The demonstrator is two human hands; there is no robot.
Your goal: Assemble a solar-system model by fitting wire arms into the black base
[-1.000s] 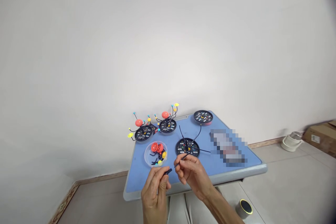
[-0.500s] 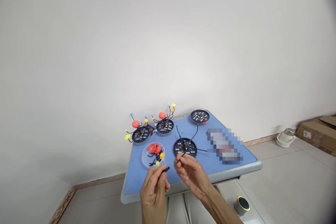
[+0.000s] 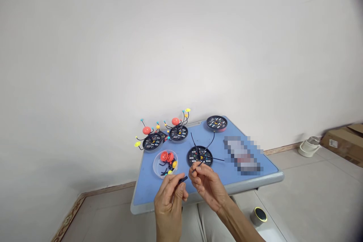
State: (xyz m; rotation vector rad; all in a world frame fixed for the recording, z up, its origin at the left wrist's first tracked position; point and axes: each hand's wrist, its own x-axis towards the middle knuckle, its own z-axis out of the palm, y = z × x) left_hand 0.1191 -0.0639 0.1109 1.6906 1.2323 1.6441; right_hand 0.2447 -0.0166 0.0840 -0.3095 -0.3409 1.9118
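Observation:
My left hand (image 3: 170,198) pinches a short black plastic piece (image 3: 183,179) between thumb and fingers. My right hand (image 3: 209,186) is closed on a thin black rod (image 3: 200,164) in front of the nearest round base; whether this rod joins the base's post I cannot tell. That black base (image 3: 192,154), printed with small labels, carries several curved black arms (image 3: 210,143) spreading from its middle. Left of it, a clear round tub (image 3: 154,170) holds red half-spheres (image 3: 164,156), a yellow-orange ball (image 3: 174,164) and small black parts.
Two solar system models with red balls (image 3: 146,131) (image 3: 175,121) stand at the blue table's (image 3: 147,196) back left. Another round base (image 3: 217,122) sits at the back right, near a pixelated item (image 3: 241,155). On the floor are a cardboard box (image 3: 344,143), a white container (image 3: 307,149) and a dark cylinder (image 3: 258,216).
My left hand has shifted slightly right and up with the black piece, closer to my right hand. My right hand keeps its pinch on the rod. The view has tilted slightly.

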